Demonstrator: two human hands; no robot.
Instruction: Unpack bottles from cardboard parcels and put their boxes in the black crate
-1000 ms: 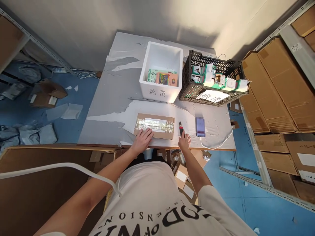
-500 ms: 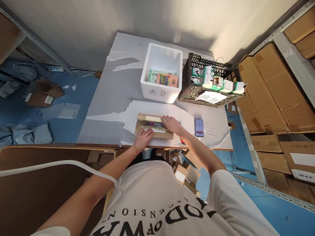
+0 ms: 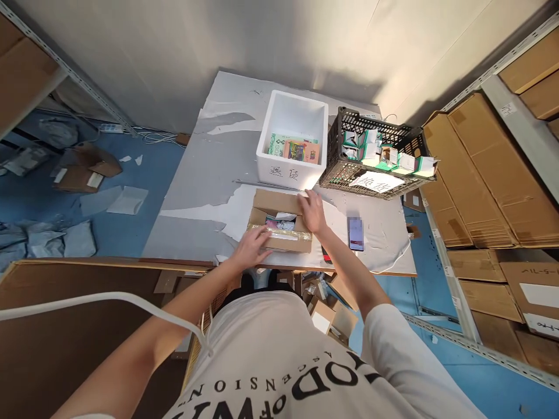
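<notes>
A small cardboard box (image 3: 279,201) lies on the table in front of me with its flaps spread apart. Inside it, a colourful printed item (image 3: 279,224) and some white paper show. Clear, shiny tape runs along the near flap. My left hand (image 3: 252,247) is at the near left of the box, its fingers on the near flap and its thumb lower down. At the far right corner, my right hand (image 3: 313,212) has its fingers bent over the box's edge; the fingertips are partly hidden.
Behind the box stand a white foam bin (image 3: 292,171) with colourful packets inside and a black plastic crate (image 3: 340,160) of small green-and-white boxes. A phone (image 3: 356,234) lies to the right, with a red-and-black object (image 3: 326,254) near my right forearm. Shelved cartons (image 3: 493,169) line the right side.
The box's flaps have been opened, so its contents show more. My right hand has moved to the far right corner. The view has shifted slightly.
</notes>
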